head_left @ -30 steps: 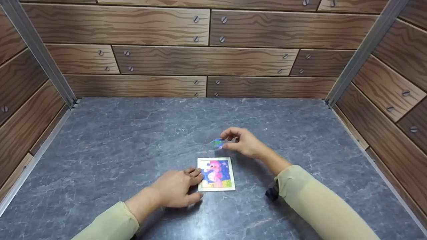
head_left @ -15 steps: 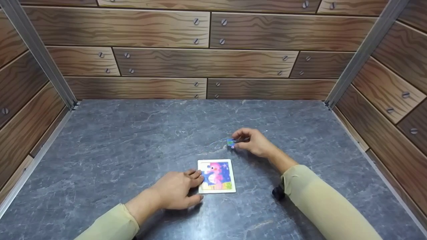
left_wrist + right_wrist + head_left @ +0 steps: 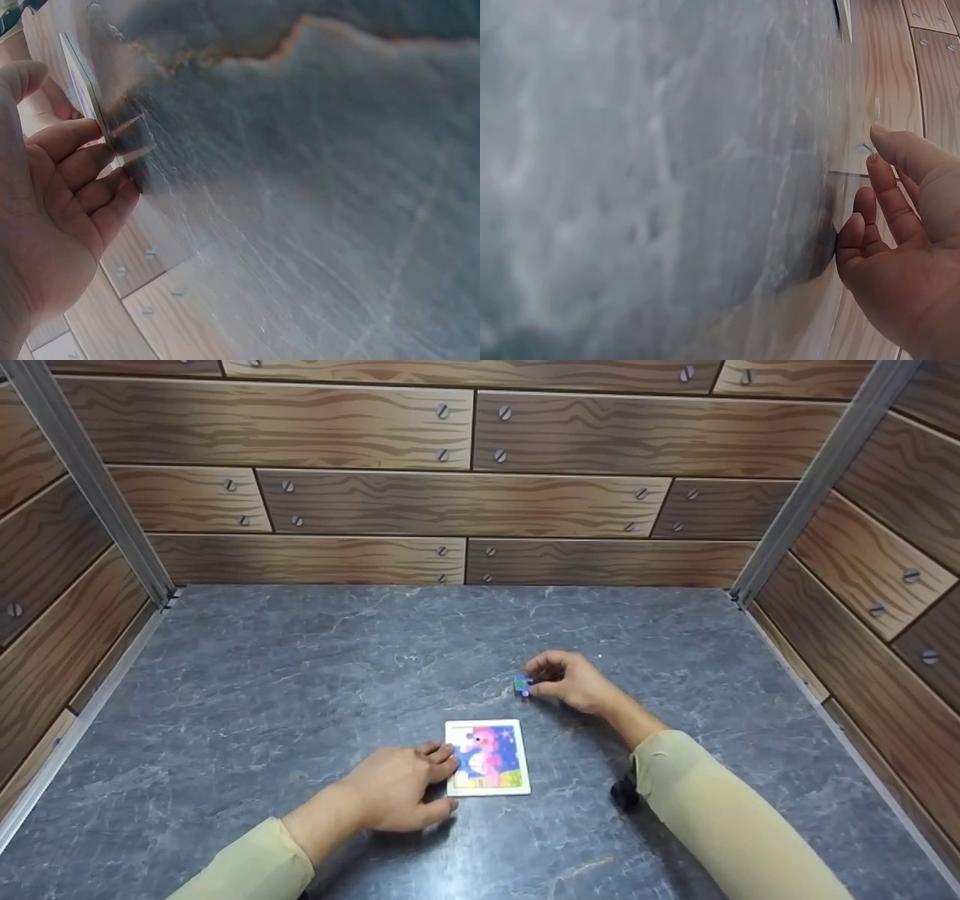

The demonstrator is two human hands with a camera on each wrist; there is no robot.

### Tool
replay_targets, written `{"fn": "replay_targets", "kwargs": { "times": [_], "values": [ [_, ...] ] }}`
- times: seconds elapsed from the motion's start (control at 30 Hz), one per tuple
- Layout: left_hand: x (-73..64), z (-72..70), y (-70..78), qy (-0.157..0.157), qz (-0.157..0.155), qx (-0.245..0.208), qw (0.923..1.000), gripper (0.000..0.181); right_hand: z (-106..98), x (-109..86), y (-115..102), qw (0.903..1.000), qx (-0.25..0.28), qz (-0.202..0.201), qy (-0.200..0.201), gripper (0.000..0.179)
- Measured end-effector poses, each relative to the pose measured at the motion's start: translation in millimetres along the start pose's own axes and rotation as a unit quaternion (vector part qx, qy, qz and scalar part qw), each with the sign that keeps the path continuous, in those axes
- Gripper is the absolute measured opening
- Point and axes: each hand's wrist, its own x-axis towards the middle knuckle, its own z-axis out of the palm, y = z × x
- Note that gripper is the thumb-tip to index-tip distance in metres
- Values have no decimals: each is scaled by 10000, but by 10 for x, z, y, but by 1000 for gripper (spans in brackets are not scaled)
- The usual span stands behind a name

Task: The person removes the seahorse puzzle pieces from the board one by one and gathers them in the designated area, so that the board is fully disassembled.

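A square jigsaw puzzle board point(image 3: 487, 789) with a white border lies on the table, showing a pink seahorse on blue. Pale bare patches show at its left and upper left. My left hand point(image 3: 401, 787) rests beside it, relaxed fingertips touching its left edge, thumb near the lower left corner. In the left wrist view these fingers point(image 3: 97, 172) meet the board's rim. Beyond the board to the upper right, my right hand point(image 3: 574, 682) pinches a small blue and green puzzle piece point(image 3: 521, 685) between thumb and fingers. The right wrist view shows the piece point(image 3: 876, 112) edge-on at the fingertips.
The grey marbled table point(image 3: 300, 675) spreads around the board. Wood-plank-patterned walls point(image 3: 360, 502) enclose it at the back and both sides, with metal posts point(image 3: 810, 472) in the corners. A black wrist device point(image 3: 624, 793) hangs under my right sleeve.
My right hand has moved to the right with the puzzle piece, and has hardly shifted over the last half second. The left hand has stayed at the board's edge.
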Motion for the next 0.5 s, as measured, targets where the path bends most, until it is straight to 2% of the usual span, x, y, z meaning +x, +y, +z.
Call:
{"fn": "replay_targets", "kwargs": {
  "times": [0.5],
  "values": [
    [0, 13, -11, 92, 32, 16, 10000, 68, -10, 0, 80, 10000, -39, 76, -35, 32]
  ]
}}
